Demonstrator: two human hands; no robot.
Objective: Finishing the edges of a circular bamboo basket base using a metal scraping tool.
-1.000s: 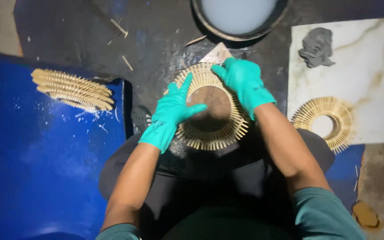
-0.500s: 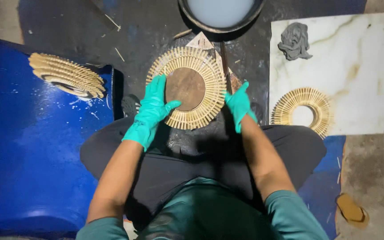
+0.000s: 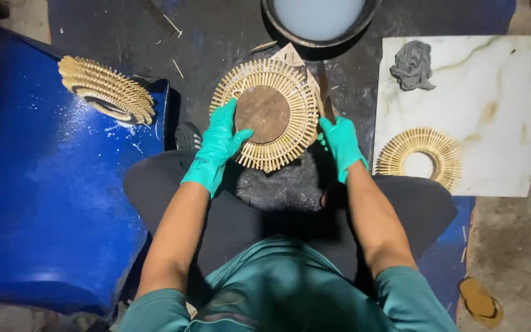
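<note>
**Gloved hands on a ring of sticks**

Nearest us are our own lap and forearms, dark trousers and a teal shirt, as we sit cross-legged on the dark floor (image 3: pixel 93 24). Our left hand (image 3: pixel 216 147), in a teal glove, lies with fingers spread over the left rim of the round stick ring (image 3: pixel 265 114), thumb reaching toward its brown centre disc (image 3: pixel 263 114); it presses rather than clasps. Our right hand (image 3: pixel 341 142), gloved the same, rests loose and unclenched just off the ring's right edge, and we cannot quite tell whether its fingertips touch the sticks, since that side is in shadow. The ring lies flat on the floor in front of our knees, between the two hands.

To our left stands a blue drum (image 3: pixel 44 203) lying on its side, and near its far edge rests a stack of stick rings (image 3: pixel 107 90), tilted. To our right lies a white marble slab (image 3: pixel 499 104); by its near left corner sits an open stick ring (image 3: pixel 421 157) with no centre, and by its far left corner a lump of grey putty (image 3: pixel 413 64).

Farthest off, past the ring we hold, a dark bowl (image 3: pixel 290 34) holds pale liquid.
</note>
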